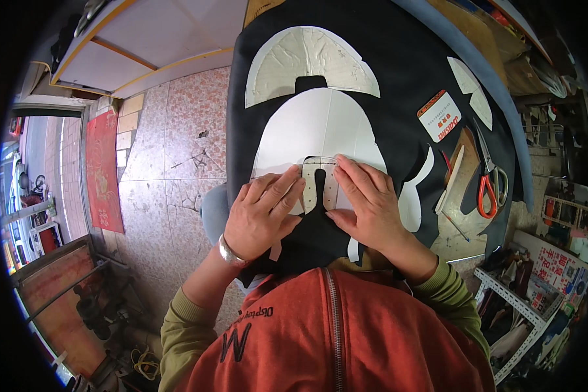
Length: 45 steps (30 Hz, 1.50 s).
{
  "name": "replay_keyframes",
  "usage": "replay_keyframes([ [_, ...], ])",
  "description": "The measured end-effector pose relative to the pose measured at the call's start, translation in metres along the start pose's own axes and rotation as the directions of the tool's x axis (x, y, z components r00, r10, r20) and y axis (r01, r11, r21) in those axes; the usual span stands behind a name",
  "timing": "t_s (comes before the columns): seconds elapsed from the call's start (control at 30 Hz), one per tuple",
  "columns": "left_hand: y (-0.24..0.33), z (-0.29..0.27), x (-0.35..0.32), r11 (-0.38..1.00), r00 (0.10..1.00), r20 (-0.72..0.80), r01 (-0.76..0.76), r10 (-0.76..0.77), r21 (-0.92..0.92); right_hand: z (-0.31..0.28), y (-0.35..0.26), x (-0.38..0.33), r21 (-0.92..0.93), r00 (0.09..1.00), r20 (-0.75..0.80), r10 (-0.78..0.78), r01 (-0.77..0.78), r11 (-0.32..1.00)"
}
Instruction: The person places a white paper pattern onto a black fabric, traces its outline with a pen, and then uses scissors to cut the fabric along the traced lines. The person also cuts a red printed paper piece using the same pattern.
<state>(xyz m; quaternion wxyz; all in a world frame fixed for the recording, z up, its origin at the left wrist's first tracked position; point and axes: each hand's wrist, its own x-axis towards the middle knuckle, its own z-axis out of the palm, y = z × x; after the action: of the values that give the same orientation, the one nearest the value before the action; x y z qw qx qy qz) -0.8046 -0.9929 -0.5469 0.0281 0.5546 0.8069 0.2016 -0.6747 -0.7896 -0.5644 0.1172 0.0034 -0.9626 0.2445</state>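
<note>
A small pale U-shaped pattern piece (320,179) with rows of punched holes lies on a larger white shoe-shaped pattern (320,127), which rests on black sheet material (398,59). My left hand (262,209) lies flat with its fingers pressing the small piece's left arm. My right hand (366,199) presses the right arm, fingers spread and pointing left. Neither hand grips anything. A second, greyish curved pattern (307,59) lies farther away on the black sheet.
Orange-handled scissors (489,176) lie on the brown bench at right, beside a thin white strip (449,179), a red-and-white card (440,114) and white offcuts (472,88). A metal rack (522,307) stands lower right. Tiled floor (170,150) lies at left.
</note>
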Motion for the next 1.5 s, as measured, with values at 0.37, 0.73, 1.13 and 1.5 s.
replay_keyframes([
  [0.37,-0.002,-0.001,-0.001,0.999,0.999,0.005,-0.046,0.046,0.025,0.001,-0.002,0.001,-0.047,1.0,0.0,0.015,-0.015,0.999],
  [0.73,0.004,0.003,-0.005,0.998,0.997,-0.051,0.053,-0.054,-0.029,-0.003,-0.013,0.02,0.052,0.976,-0.064,0.208,-0.205,0.977],
  [1.13,0.016,0.014,-0.003,0.981,0.973,-0.13,0.194,-0.192,0.005,0.001,-0.013,0.037,0.021,0.953,-0.031,0.302,-0.301,0.953],
  [1.5,0.02,0.011,0.0,0.961,0.955,-0.117,0.264,-0.272,-0.076,0.004,-0.016,0.045,0.117,0.936,-0.059,0.348,-0.34,0.933],
])
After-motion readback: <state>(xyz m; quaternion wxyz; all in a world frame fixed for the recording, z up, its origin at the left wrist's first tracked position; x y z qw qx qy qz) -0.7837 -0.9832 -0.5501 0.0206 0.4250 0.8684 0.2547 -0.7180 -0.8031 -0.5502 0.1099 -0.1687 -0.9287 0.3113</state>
